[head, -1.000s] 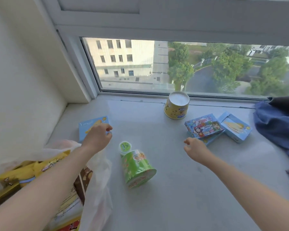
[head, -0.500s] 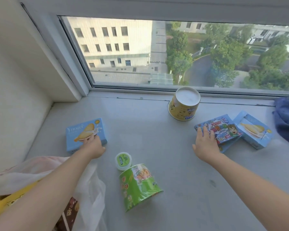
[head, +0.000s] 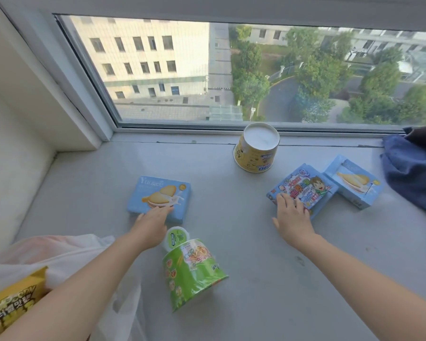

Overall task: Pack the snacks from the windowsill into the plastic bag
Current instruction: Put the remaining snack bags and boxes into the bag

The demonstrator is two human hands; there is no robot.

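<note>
My left hand (head: 150, 226) lies flat with its fingertips on the near edge of a light blue biscuit box (head: 160, 196). My right hand (head: 292, 217) rests fingers spread on the near corner of a cartoon snack box (head: 303, 188). Neither hand has a box lifted. A green can (head: 192, 269) lies on its side between my arms, a small round green tub (head: 178, 238) just behind it. A yellow cup (head: 257, 147) stands upside down near the window. Another blue biscuit box (head: 354, 184) lies at the right. The white plastic bag (head: 67, 252) sits at lower left.
A yellow snack pack (head: 10, 303) shows inside the bag. Blue cloth (head: 413, 173) is heaped at the right end of the grey windowsill (head: 280, 267). The window frame (head: 231, 130) runs along the back and a white wall (head: 15, 168) closes the left side.
Both hands have reached forward and opened. The left one now touches the blue biscuit box and the right one the cartoon box. My view has moved closer and lower toward the sill.
</note>
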